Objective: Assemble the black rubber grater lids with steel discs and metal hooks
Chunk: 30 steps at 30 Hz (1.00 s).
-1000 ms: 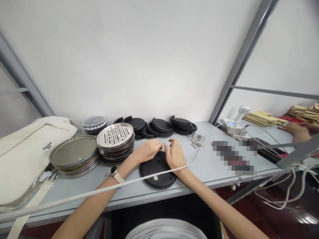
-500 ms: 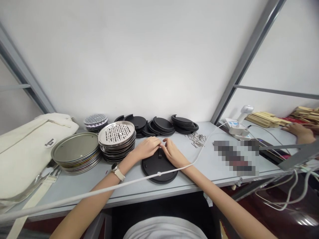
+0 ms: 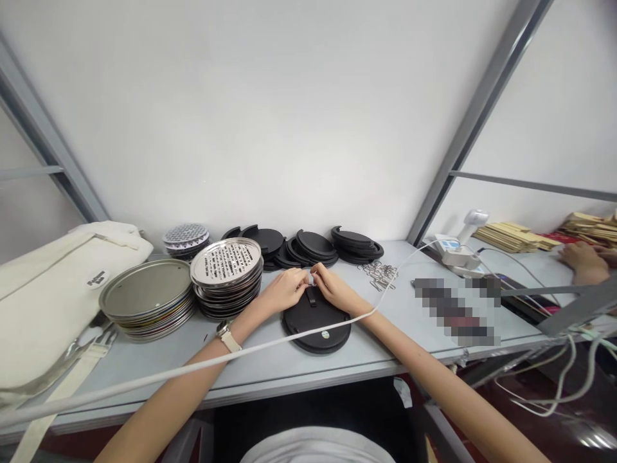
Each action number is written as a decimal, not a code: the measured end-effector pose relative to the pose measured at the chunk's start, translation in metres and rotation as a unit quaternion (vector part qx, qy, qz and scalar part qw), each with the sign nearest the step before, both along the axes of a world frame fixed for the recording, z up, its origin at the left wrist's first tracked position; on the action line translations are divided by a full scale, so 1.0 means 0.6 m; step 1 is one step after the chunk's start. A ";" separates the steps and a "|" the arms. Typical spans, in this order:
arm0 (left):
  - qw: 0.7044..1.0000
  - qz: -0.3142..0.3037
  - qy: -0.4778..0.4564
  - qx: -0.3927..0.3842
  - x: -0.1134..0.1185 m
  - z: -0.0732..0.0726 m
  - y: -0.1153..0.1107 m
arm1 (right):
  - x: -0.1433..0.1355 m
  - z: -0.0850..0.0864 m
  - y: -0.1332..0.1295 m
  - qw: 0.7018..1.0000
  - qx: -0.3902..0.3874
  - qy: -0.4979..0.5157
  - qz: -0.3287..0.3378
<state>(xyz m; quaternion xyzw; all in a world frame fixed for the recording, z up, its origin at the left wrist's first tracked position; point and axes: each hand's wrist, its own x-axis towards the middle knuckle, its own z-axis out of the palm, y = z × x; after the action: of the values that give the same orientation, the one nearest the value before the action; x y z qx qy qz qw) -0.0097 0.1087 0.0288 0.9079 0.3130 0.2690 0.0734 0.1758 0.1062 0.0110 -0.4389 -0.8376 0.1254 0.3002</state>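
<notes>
A round black disc lies flat near the table's front edge, with a small black tab at its far side and a pale round sticker. My left hand is closed at the far rim, fingertips pinched by the tab. Facing it, my right hand is also closed there, its fingertips almost touching the left ones. A tiny bit of metal seems to show between them, too small to make out. Small metal hooks lie in a loose heap to the right.
Behind my hands are black round pieces. Left stand stacked metal plates, a wider plate stack and a cream bag. A white cable crosses in front. Another person's hand is far right.
The black disc has shifted slightly right in view, and its pale sticker now shows. My fingers have drawn into tighter pinches at its far rim.
</notes>
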 end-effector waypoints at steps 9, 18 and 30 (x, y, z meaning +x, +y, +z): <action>0.997 -0.008 -0.051 -0.050 0.007 -0.008 0.007 | -0.039 -0.004 0.024 0.985 -0.057 -0.088 -0.133; 0.991 -0.007 -0.087 -0.099 0.003 -0.008 0.010 | -0.039 0.000 0.018 0.967 -0.094 -0.149 -0.183; 0.986 -0.013 -0.084 -0.146 -0.001 -0.007 0.015 | -0.040 -0.005 0.021 0.952 -0.072 -0.199 -0.222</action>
<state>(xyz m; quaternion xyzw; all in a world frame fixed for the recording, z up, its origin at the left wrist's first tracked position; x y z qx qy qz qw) -0.0106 0.1180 0.0247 0.8656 0.3294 0.2950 0.2350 0.1520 0.1188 0.0078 -0.6500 -0.7507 0.0259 0.1147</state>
